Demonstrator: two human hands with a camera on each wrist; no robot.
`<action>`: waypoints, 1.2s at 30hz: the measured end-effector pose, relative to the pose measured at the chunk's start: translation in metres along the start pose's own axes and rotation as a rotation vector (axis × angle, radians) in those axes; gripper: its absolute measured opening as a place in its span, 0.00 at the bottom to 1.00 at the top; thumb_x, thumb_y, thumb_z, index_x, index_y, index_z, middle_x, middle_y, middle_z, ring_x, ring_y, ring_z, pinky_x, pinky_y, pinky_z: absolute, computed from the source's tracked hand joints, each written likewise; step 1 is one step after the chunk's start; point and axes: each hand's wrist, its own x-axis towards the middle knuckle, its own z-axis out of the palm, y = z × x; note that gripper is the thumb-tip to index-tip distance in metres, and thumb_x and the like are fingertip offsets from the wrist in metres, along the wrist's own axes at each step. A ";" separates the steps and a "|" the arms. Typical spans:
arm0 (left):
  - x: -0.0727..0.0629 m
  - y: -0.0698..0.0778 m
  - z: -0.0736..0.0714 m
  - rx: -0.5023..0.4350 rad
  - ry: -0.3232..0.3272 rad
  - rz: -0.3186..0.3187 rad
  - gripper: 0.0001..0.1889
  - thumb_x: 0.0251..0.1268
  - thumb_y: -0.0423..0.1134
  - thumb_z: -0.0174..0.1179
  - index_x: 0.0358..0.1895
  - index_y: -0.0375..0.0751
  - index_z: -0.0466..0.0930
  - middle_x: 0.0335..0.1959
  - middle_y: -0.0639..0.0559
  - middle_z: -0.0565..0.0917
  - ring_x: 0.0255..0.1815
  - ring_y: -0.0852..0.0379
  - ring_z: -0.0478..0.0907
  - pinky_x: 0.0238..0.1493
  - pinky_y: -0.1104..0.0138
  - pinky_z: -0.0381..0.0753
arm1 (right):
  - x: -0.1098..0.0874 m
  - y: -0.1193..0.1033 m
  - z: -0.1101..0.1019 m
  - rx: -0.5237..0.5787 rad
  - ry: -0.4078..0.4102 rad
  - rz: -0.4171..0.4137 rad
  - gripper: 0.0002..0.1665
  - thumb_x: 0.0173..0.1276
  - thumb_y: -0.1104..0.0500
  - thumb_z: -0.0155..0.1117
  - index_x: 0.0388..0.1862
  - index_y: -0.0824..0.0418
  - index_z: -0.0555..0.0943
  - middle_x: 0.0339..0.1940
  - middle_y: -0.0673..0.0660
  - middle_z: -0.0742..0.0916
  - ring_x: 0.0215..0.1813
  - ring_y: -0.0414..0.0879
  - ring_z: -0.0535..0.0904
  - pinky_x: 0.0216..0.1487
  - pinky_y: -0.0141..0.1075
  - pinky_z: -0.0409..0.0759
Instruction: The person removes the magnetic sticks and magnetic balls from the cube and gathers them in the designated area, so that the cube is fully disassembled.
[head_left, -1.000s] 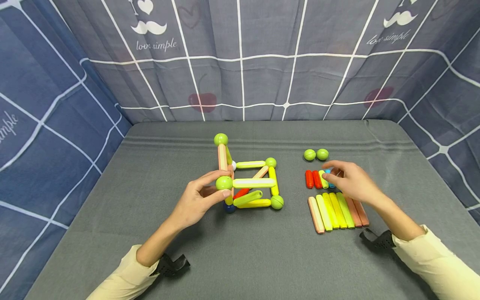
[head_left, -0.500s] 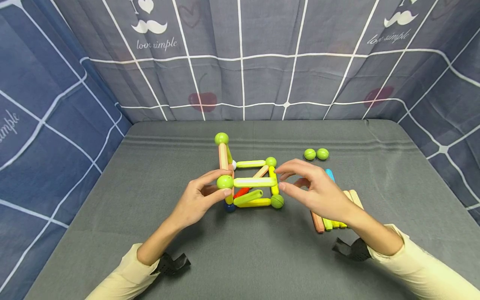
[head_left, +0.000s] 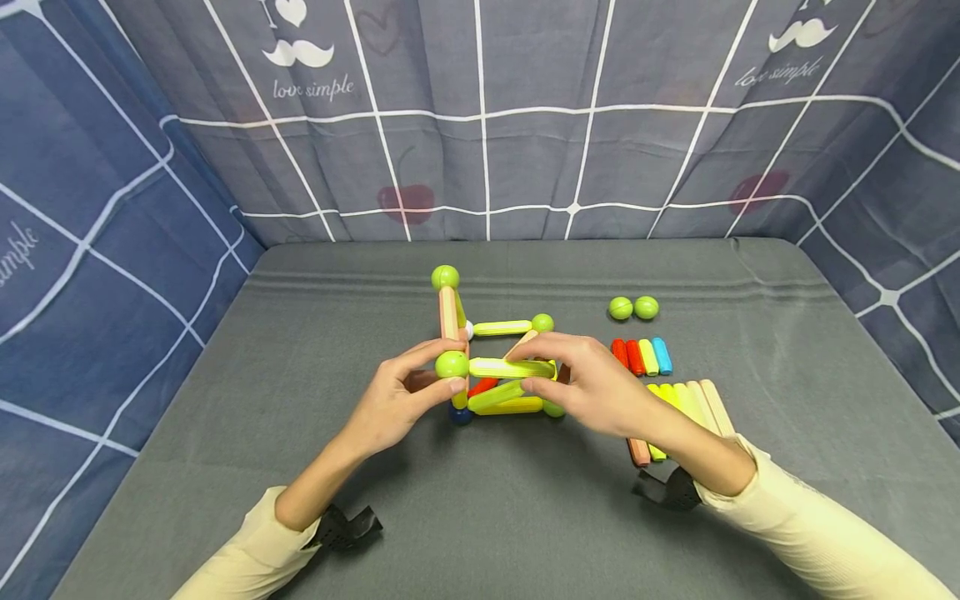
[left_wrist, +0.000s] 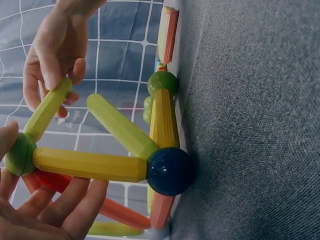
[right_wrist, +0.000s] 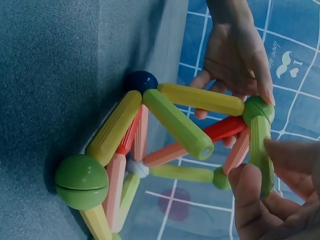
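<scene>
Left of the spare rods [head_left: 708,400] on the table [head_left: 525,517], the frame's [head_left: 513,406] raised near green ball [head_left: 452,364] is gripped by the left hand [head_left: 393,396]; its light-green rod [head_left: 491,367] is pinched by the right hand [head_left: 600,385]. Rod adjustment seems in hand; steady ball support is likely called for.

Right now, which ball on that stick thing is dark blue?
The low ball, joined by a yellow stick to the green ball the left hand touches. The others visible there are green, except one pale ball.

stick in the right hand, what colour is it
Yellow-green stick, clearest in the left wrist view.
</scene>
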 end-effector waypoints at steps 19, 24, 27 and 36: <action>0.000 0.001 -0.001 0.042 0.006 -0.021 0.18 0.66 0.28 0.63 0.59 0.38 0.78 0.63 0.46 0.77 0.43 0.39 0.83 0.45 0.64 0.83 | -0.002 -0.005 -0.002 -0.169 0.010 0.067 0.20 0.67 0.67 0.65 0.56 0.52 0.85 0.43 0.42 0.86 0.31 0.36 0.76 0.31 0.34 0.74; 0.000 0.000 -0.002 0.039 0.012 -0.002 0.18 0.65 0.27 0.63 0.58 0.34 0.78 0.60 0.40 0.78 0.41 0.37 0.82 0.44 0.65 0.83 | -0.007 0.002 -0.010 -0.100 0.022 0.161 0.21 0.67 0.68 0.63 0.56 0.52 0.84 0.32 0.44 0.84 0.25 0.39 0.74 0.26 0.33 0.73; 0.000 0.000 -0.002 0.032 0.006 0.007 0.18 0.65 0.27 0.63 0.58 0.36 0.78 0.63 0.47 0.77 0.42 0.35 0.82 0.45 0.64 0.83 | -0.012 0.006 -0.012 -0.022 0.008 0.215 0.22 0.67 0.68 0.63 0.57 0.52 0.83 0.32 0.46 0.85 0.24 0.41 0.77 0.25 0.34 0.75; 0.000 0.001 -0.001 0.043 0.016 -0.012 0.18 0.65 0.27 0.63 0.58 0.35 0.78 0.59 0.45 0.78 0.41 0.39 0.83 0.45 0.63 0.83 | -0.020 0.011 -0.019 0.135 -0.008 0.322 0.23 0.68 0.67 0.64 0.59 0.50 0.80 0.44 0.56 0.84 0.26 0.47 0.82 0.25 0.42 0.81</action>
